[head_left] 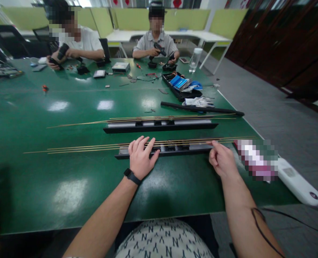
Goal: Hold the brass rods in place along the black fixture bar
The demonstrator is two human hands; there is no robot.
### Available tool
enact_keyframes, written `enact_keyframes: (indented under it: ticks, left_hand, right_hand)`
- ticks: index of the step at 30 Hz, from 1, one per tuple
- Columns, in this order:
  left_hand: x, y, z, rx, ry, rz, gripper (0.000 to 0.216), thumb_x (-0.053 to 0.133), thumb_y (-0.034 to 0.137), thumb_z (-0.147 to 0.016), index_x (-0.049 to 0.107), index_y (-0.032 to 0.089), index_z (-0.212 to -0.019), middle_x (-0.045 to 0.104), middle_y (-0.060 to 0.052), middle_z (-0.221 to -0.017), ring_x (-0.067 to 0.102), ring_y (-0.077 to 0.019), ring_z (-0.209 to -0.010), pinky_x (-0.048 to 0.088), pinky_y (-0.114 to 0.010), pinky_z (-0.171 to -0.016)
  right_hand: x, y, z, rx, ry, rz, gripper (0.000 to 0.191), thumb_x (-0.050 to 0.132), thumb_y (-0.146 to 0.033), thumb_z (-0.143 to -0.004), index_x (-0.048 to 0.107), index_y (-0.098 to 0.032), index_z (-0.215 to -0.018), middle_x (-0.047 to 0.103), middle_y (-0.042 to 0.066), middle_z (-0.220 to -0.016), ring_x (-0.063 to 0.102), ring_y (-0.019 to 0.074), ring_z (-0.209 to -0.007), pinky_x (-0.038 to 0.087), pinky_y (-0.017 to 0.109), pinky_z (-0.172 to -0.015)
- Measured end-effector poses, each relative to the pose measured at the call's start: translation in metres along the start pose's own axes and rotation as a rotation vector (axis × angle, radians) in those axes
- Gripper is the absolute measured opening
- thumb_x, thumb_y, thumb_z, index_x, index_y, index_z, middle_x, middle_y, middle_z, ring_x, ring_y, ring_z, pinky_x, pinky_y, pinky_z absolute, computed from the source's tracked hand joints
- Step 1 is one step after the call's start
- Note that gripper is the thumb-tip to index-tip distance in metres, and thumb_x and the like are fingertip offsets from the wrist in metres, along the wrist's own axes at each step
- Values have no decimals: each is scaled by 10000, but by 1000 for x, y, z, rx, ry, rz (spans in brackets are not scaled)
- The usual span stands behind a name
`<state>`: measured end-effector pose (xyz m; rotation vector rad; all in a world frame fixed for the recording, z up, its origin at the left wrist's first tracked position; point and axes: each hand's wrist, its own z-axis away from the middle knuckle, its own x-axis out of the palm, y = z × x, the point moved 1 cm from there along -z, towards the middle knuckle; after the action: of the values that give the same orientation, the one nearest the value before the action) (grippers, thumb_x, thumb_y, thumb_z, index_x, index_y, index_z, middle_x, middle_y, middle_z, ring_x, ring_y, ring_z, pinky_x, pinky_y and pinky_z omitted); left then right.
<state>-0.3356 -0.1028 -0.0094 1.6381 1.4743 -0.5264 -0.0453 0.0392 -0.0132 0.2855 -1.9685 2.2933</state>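
Observation:
My left hand (142, 157) lies across the nearer black metal channel (193, 151), palm down with its fingers stretched and spread. Several thin brass-coloured rods (75, 148) run lengthwise over this channel, pass by the left fingers and stick out well beyond its left end. At the channel's right end is my right hand (223, 159), its fingers curled and the index finger reaching to the rods. Whether anything is pinched there is hidden. Black pieces (183, 147) sit inside the channel between my hands.
Behind lies a second black channel (161, 127) with similar rods. Farther back are a long black strip (202, 108), white gloves (199, 102) and a black tray (172, 84) of parts. A white power strip (300, 181) lies at right. Two people with power drills sit opposite.

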Motion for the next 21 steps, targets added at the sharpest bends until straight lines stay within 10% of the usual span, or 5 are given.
enact_keyframes:
  ticks: [21]
  left_hand:
    - [1,-1,0,33,34,-29,439,614,445,-954,653,259,-1349,648,-113,-1363,498,-319,-1372,290,-504,-1168]
  right_hand:
    - [-12,1,-11,-102,258,-72,262,802,-401,-781,700,-163,-821,489,-72,-441,342,58,-271,230,167,-243]
